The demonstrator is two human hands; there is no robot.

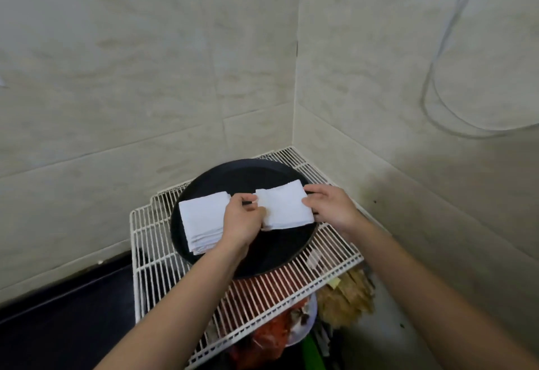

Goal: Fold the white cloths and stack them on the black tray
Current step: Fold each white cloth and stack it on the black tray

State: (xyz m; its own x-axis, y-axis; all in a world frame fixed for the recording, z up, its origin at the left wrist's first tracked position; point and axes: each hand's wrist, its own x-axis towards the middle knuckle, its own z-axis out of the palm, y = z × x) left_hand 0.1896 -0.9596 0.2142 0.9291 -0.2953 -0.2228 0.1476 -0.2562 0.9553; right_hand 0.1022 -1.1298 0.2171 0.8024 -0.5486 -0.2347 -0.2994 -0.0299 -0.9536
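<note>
At the left end of the folded white terry cloth (284, 206), the left hand (243, 218) pinches the edge between its thumb and curled fingers. The right hand (332, 206) grips the opposite end, with its fingertips curled over that edge; what its thumb does is hidden. Between the two hands the cloth lies stretched flat and fairly level. It sits over the right half of the round black plastic tray (280, 248), though I cannot tell whether it rests on the tray or hangs just above it.

Just beside the left hand, on the tray's left half, lies the stack of folded white cloths (201, 221), with its layered edges showing at the near side. The tray sits on a white wire rack (262, 291) pushed into a corner of the beige tiled wall (145, 78).

The step in hand looks like carrying this cloth to the stack. To do it well, both ends should stay lightly taut so the fold does not spring open. The cloth should cross level and high enough to clear the top layer, with its long edges squared to the stack before it goes down. Letting go only once the cloth lies flat, perhaps with a light press, should stop the pile from leaning or sliding.
</note>
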